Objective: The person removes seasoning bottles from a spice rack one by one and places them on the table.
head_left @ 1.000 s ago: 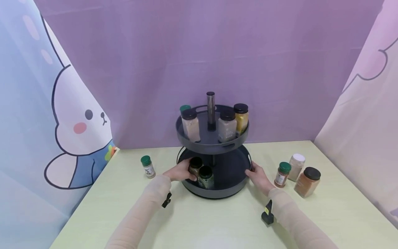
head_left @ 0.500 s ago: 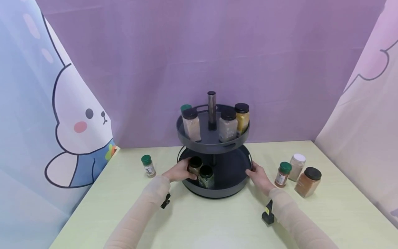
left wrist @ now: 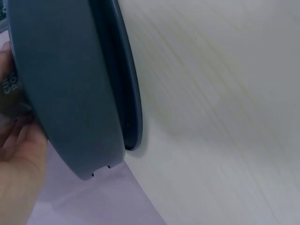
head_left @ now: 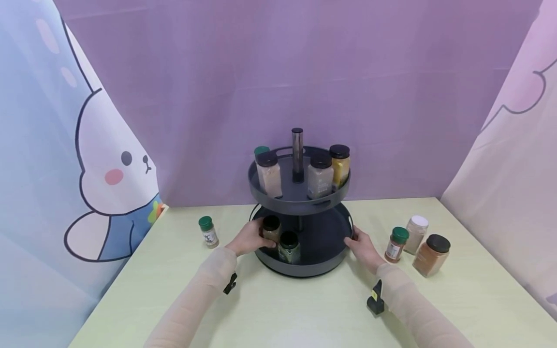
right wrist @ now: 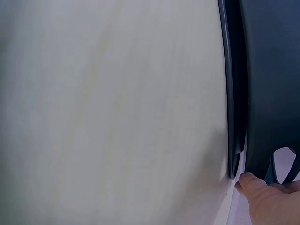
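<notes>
Near the back edge of the pale worktop (head_left: 304,314) stands a round, dark grey, two-tier rack (head_left: 296,207); the right hand (head_left: 363,248), nearly closed, pinches its lower tray (head_left: 300,269) at the right rim; the left hand (head_left: 248,239), half-curled, grips a clear black-lidded jar (head_left: 272,234) inside the tray's left edge

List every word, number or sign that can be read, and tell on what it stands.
"CU…": on the jar held by the left hand; the lower tray hides the rest.
"PO…": same jar, next line, also cut off.
Too small or blurred: print on the left green-capped jar, right green-capped jar, front lower-tray jar and gray upper-tray jar.
</notes>
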The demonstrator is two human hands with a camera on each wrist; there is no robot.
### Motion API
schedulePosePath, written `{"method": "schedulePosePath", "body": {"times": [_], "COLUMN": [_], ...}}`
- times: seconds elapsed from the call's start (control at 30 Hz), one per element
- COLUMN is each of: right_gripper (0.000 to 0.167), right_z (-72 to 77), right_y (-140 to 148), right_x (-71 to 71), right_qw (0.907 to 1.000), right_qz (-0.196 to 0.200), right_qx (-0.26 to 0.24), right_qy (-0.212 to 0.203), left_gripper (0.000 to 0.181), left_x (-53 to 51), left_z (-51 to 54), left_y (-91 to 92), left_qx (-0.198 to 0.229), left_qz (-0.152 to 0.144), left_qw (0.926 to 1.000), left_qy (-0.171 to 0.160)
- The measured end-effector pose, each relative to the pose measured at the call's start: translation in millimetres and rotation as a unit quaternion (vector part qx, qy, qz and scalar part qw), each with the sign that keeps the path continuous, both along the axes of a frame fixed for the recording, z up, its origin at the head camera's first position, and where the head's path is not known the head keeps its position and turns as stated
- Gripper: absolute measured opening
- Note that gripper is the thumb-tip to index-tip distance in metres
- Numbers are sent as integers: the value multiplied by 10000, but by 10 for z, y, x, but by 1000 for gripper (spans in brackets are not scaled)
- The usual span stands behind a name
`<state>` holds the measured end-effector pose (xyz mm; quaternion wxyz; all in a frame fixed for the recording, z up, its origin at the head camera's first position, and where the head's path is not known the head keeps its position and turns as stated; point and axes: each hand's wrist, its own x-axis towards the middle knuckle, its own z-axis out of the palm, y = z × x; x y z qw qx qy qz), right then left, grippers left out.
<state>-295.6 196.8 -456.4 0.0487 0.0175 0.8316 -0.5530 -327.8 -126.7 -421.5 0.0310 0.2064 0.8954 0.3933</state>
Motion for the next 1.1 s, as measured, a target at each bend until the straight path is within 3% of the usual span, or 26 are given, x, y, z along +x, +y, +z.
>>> {"method": "schedulePosePath", "body": {"times": [0.5, 0.8, 1.1], "right_gripper": [61, 62, 61], "right_z": [32, -1, -4], "right_y": [-13, -17, 0], "right_x": [-3, -4, 9], "right_qw": [10000, 10000, 10000], "right_qz": [40, 69, 38], "right_qx": [-25, 28, 28], "right_qy": [-69, -43, 28], "left_gripper": [41, 49, 55], "left_x": [48, 113, 141], "left_z": [88, 133, 203], "left_y": [-54, -125, -234], "left_qx": [224, 773, 734], "left_qz": [602, 866, 1028], "left_qw": [9968, 9932, 9920], "left_qy": [474, 118, 91]}}
